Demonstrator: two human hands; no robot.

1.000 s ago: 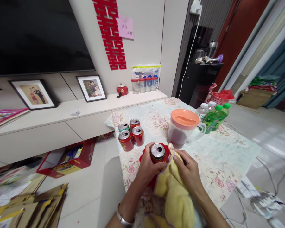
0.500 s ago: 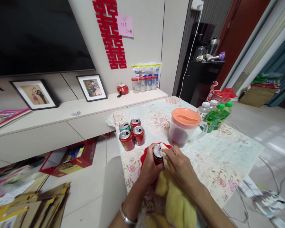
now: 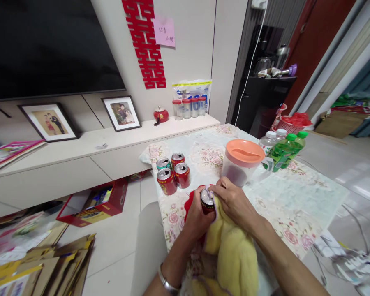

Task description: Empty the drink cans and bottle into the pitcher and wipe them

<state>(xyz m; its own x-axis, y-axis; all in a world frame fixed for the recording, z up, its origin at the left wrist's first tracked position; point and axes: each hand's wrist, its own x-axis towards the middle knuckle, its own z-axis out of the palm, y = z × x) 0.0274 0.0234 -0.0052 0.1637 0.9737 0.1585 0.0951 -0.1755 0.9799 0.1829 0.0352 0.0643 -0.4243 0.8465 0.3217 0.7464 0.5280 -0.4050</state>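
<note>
Yellow cloth [image 3: 237, 255], beside the can [image 3: 206, 199] a second ago, now laps its rim

Head view: near-left of the orange-lidded jug [image 3: 245, 153], the left hand [image 3: 197, 216] grasps the can, hiding its lower body. The right hand [image 3: 234, 202] pinches the cloth, its grip partly hidden.

Left beyond the left grip [image 3: 197, 216] stand red-and-teal cylindrical metal cans [image 3: 178, 176]; right beyond it, an orange-lidded round plastic jug [image 3: 242, 164].
</note>
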